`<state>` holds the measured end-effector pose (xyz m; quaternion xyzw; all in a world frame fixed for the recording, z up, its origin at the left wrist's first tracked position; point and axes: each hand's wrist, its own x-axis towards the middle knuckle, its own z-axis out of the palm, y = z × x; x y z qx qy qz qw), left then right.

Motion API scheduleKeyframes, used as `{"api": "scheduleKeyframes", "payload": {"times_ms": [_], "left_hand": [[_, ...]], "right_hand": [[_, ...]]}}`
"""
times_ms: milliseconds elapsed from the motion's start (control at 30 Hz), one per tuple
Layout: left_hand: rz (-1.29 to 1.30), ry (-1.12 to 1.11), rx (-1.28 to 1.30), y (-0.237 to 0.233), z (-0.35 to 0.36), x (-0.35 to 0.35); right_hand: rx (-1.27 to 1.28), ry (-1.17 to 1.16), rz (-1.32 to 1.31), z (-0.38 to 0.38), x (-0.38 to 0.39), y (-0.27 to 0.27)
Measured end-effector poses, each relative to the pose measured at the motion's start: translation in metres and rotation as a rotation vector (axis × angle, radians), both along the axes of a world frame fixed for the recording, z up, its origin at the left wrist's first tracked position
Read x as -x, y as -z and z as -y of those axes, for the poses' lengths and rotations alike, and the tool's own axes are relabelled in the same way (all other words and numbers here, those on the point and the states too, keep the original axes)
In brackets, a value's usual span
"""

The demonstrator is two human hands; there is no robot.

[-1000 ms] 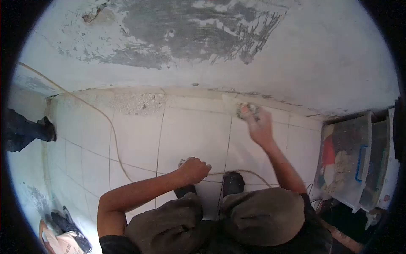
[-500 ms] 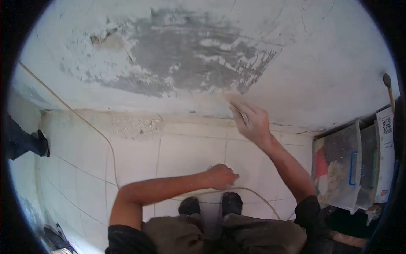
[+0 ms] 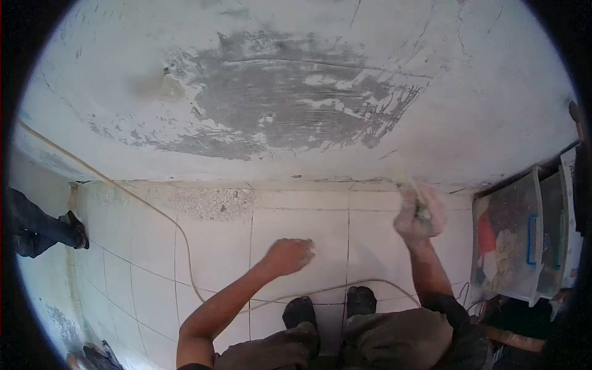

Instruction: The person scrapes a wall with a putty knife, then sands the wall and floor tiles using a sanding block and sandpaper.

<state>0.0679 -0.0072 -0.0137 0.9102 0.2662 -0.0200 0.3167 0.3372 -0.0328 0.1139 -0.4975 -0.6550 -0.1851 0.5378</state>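
My right hand [image 3: 420, 213] is closed around a pale, thin piece [image 3: 404, 176] that sticks up past the fingers toward the wall; motion blur hides its kind. It is near the foot of the white wall [image 3: 493, 117], right of a large patch [image 3: 296, 105] where the coating is scraped down to grey. My left hand [image 3: 288, 256] hovers over the tiled floor in front of my knees, its fingers curled in; whatever lies inside them is hidden.
White crumbs [image 3: 219, 203] lie at the wall's foot. A cable [image 3: 154, 211] crosses the floor past my feet [image 3: 361, 301]. Clear plastic boxes [image 3: 505, 234] stand at the right. Another person's leg [image 3: 46, 228] shows at the left.
My right hand has moved right and down, from the grey patch's lower edge to the wall's foot. My left hand has shifted left. The whole view has moved slightly.
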Motion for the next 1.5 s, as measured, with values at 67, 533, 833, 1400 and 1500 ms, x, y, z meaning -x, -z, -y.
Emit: {"api": "scheduleKeyframes", "payload": {"times_ms": [67,533,833,1400,1500], "left_hand": [[0.099,-0.159,-0.007,-0.005,-0.008,0.018],[0.071,-0.537,0.1,-0.051,-0.004,0.03],[0.239,-0.609,0.077,-0.061,-0.009,0.012],[0.225,-0.547,0.186,-0.081,0.003,-0.005],[0.237,-0.61,0.208,-0.079,0.004,0.013]], "right_hand": [[-0.008,0.077,-0.048,-0.007,-0.006,0.0],[0.115,-0.087,-0.096,-0.028,0.006,0.008],[0.019,-0.071,-0.084,-0.027,-0.011,0.016],[0.079,-0.359,-0.101,-0.06,0.077,0.025],[0.088,-0.158,-0.08,-0.011,0.035,0.019]]}}
